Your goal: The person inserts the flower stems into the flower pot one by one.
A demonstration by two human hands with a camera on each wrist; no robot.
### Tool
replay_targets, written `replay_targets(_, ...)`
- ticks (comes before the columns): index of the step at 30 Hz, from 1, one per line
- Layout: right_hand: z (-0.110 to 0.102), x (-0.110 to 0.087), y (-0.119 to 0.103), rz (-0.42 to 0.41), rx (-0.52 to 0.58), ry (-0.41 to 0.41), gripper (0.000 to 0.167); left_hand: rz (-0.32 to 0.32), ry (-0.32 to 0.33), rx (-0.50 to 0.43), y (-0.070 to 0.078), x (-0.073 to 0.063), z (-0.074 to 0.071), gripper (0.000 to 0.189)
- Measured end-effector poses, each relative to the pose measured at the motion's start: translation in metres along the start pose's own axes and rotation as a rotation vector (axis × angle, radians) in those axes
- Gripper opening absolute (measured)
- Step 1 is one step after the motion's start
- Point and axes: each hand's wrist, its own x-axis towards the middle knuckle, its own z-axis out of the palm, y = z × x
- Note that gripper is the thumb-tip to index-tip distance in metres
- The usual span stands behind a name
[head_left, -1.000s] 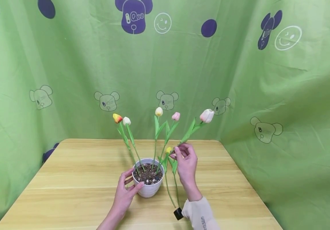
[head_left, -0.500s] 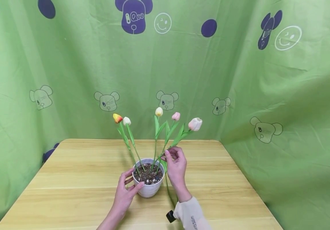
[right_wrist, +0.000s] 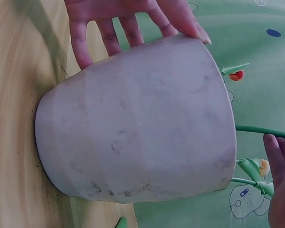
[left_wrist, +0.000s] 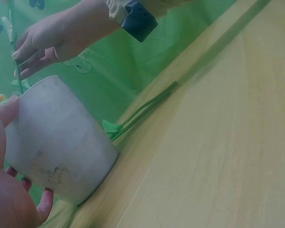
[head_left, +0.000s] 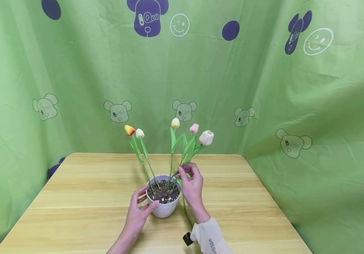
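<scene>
- The white pot (head_left: 163,211) was supported upright on the wooden table (head_left: 74,197).
- The pot was gripped at its left side by the left hand (head_left: 138,208); the thumb was placed at the near rim, and the fingers were curved around the outer wall.
- The stem of the pale pink-white tulip (head_left: 206,138) was pinched between the thumb and fingers of the right hand (head_left: 193,185), above the right side of the pot.
- This stem was tilted, with its bloom to the right and its lower part directed down into the pot; its depth in the soil (head_left: 162,192) could not be determined.
- An orange-red tulip (head_left: 129,130) and a white tulip (head_left: 139,133) were seated in the soil at the left; a cream tulip (head_left: 175,122) and a pink tulip (head_left: 194,128) were seated at the right.
- Loose green stems (left_wrist: 147,105) were laid on the table, just right of the pot.
- A black device (head_left: 187,239) was worn at the right sleeve (head_left: 210,234).
</scene>
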Motion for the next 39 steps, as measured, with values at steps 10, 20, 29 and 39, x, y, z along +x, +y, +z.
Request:
replay_targets(10,0.008,0.001,-0.004,-0.005,-0.138,-0.063,0.012,0.007,0.001,-0.001,0.000,0.000,0.000,0.072)
replay_targets(20,0.017,0.002,-0.030,-0.080,-0.162,-0.190,0.008,0.007,-0.001,0.002,0.000,0.000,-0.001,0.072)
replay_targets(29,0.017,0.003,-0.023,-0.056,-0.151,-0.240,0.016,0.010,-0.004,0.001,0.000,-0.001,0.000,0.073)
replay_targets(39,0.017,0.002,-0.022,-0.109,-0.229,-0.261,0.021,0.005,-0.001,0.006,0.001,-0.001,-0.001,0.072)
